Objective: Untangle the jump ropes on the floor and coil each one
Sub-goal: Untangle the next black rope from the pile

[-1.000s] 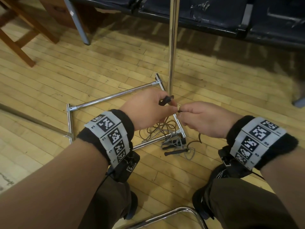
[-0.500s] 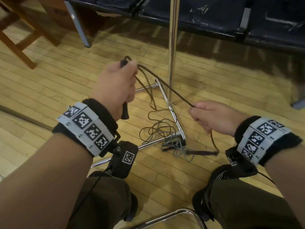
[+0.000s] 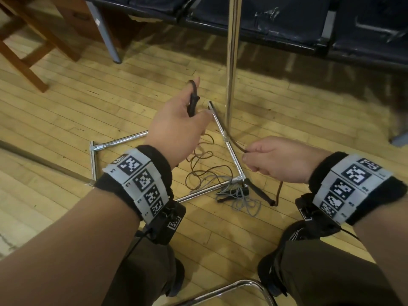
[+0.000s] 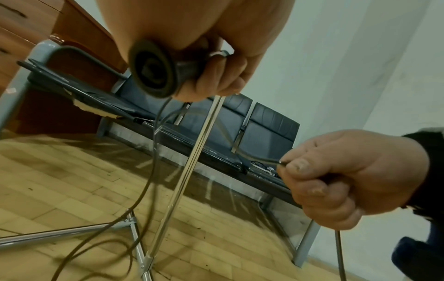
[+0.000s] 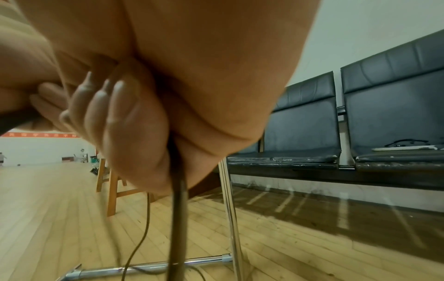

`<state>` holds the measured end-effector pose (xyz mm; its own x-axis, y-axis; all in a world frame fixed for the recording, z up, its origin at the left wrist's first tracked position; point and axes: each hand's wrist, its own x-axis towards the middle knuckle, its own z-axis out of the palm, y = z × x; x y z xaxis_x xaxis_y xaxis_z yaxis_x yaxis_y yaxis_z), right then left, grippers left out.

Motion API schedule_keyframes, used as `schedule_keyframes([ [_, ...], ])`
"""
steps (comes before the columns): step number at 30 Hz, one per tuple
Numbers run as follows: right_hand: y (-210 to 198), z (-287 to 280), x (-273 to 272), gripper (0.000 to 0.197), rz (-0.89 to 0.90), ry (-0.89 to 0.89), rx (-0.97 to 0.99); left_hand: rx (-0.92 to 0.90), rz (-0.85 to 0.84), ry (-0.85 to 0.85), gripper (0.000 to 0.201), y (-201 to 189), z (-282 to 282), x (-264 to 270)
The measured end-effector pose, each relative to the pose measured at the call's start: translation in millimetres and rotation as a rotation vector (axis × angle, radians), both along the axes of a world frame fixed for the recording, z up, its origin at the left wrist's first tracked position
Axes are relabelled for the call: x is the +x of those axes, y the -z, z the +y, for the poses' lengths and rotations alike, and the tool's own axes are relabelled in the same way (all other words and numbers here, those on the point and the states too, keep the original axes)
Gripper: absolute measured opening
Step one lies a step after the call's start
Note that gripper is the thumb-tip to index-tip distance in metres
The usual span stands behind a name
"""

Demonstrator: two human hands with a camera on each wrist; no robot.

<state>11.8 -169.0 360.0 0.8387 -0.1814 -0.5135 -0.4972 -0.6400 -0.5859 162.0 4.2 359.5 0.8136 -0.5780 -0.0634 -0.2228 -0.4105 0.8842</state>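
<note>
My left hand (image 3: 176, 127) grips a black jump-rope handle (image 3: 192, 102), seen end-on in the left wrist view (image 4: 153, 72). A brown rope (image 3: 199, 171) hangs from it and lies in loose loops on the wood floor. My right hand (image 3: 273, 160) pinches the same brown rope (image 4: 259, 157) between thumb and fingers, and the cord runs on through the fist (image 5: 177, 190) down to a second black handle (image 3: 261, 194) on the floor. A grey rope (image 3: 245, 204) with dark handles lies tangled beside the metal frame's corner.
A chrome floor frame (image 3: 119, 142) with an upright pole (image 3: 231, 62) stands between my hands. A row of dark padded seats (image 3: 276, 21) runs along the back. Wooden furniture legs (image 3: 26, 60) are at the far left. A chrome chair tube (image 3: 242, 286) curves between my knees.
My left hand rose with the handle away from the right hand, then dropped and moved right, closer to the pole. The brown rope stretched out between my hands; the right hand stayed put.
</note>
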Motion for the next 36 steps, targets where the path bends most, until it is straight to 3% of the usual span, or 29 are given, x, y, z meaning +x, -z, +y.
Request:
schedule_keyframes([
  [3,-2.2,3.2,0.4,0.038,-0.010,-0.020,0.033,0.010,0.028,0.155,0.058,3.4,0.0,-1.2],
  [6,-4.9,3.8,2.6,0.034,-0.114,0.112,0.380,0.109,0.153,0.527,0.036,5.4,-2.5,-10.2],
  [8,-7.8,2.6,1.6,0.031,-0.165,0.155,0.512,0.144,0.235,0.631,0.014,5.8,-4.0,-12.6],
  [9,-8.0,2.0,0.8,0.030,-0.182,0.151,0.528,0.149,0.258,0.636,0.002,4.5,-4.6,-12.7],
  [11,-6.0,0.9,-0.3,0.030,-0.191,0.141,0.521,0.191,0.159,0.582,0.019,4.1,-3.8,-8.7],
  [13,-2.6,-0.8,-1.2,0.027,-0.192,0.159,0.490,0.167,0.080,0.449,0.023,3.3,-4.1,-4.9],
  [17,8.5,-10.8,-8.2,0.028,-0.127,0.218,0.348,-0.147,0.281,0.005,0.017,-6.2,3.8,15.3],
  [19,13.7,-14.2,-12.6,0.031,-0.081,0.170,0.223,-0.204,0.289,-0.102,0.014,-6.1,8.7,23.8],
  [21,14.1,-12.4,-12.6,0.032,-0.062,0.118,0.094,-0.152,0.256,-0.138,0.013,-0.9,10.1,25.5],
  [24,8.9,-7.9,-6.4,0.032,-0.128,0.187,0.087,-0.054,0.186,-0.109,0.028,7.8,6.7,22.4],
  [27,3.2,-4.4,-2.4,0.030,-0.186,0.261,0.097,-0.039,0.224,0.072,0.035,9.2,2.3,11.8],
  [29,-0.5,2.1,0.0,0.029,-0.209,0.336,0.189,0.013,0.222,0.234,0.030,7.8,-1.2,0.4],
  [32,-5.7,15.1,6.9,0.025,-0.255,0.517,0.433,0.083,0.191,0.411,0.040,4.9,-6.6,-13.2],
  [36,-11.1,20.9,14.6,0.026,-0.290,0.559,0.460,0.136,0.175,0.464,0.048,0.3,-6.9,-17.6],
])
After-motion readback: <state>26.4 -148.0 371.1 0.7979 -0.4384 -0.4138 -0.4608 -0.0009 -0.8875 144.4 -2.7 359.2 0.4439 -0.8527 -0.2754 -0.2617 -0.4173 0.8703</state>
